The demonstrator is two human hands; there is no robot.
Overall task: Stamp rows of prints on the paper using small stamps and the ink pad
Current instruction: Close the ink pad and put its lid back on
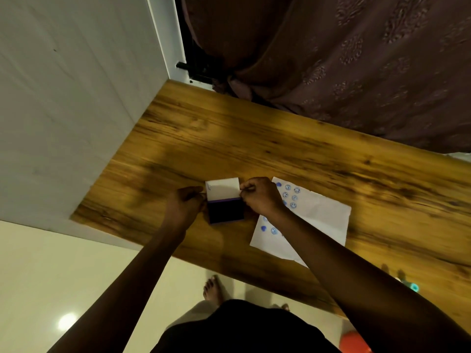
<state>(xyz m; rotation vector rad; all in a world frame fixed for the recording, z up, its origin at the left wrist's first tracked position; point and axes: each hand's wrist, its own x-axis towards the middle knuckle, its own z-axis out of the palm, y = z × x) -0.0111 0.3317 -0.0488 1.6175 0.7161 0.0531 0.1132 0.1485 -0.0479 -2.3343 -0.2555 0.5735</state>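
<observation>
- Your left hand [184, 203] reaches forward, arm extended, fingers curled into a pinching grip.
- Your right hand [260, 197] mirrors it, fingers pinched, forearm angled inward from the right.

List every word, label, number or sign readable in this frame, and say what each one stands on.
None can be read.
Paper: blue round stamped prints, face-like pictures, no letters.
Ink pad: open white lid carries a small blue mark, too blurred to read.
Small objects at the table edge: too blurred to tell any marking.
</observation>
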